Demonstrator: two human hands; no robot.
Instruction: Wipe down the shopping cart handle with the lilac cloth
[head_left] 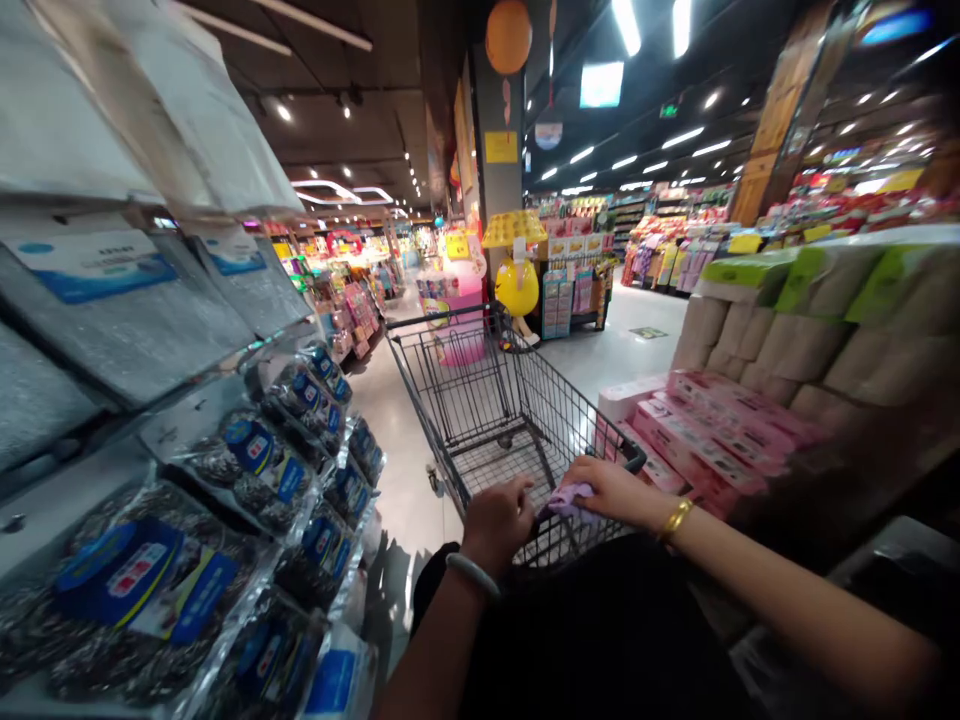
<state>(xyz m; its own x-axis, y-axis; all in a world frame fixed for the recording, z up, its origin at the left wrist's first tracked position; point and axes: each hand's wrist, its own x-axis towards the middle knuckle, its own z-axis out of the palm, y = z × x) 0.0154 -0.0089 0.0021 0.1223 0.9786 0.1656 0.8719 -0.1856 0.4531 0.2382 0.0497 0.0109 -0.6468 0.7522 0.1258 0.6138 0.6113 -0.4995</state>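
A dark wire shopping cart [487,400] stands in the aisle in front of me, its basket bare. My left hand [496,520] is closed over the cart's near handle, with a pale bangle on the wrist. My right hand [611,490] rests on the same handle to the right, fingers closed on a small purple cloth [568,498]; a gold bracelet sits on that wrist.
Hanging packs of steel scourers [247,465] and flat grey packets fill the rack on my left. Pink boxes [705,440] and stacked tissue rolls [810,330] lie on the right. A yellow figure display [517,285] stands ahead beyond the cart.
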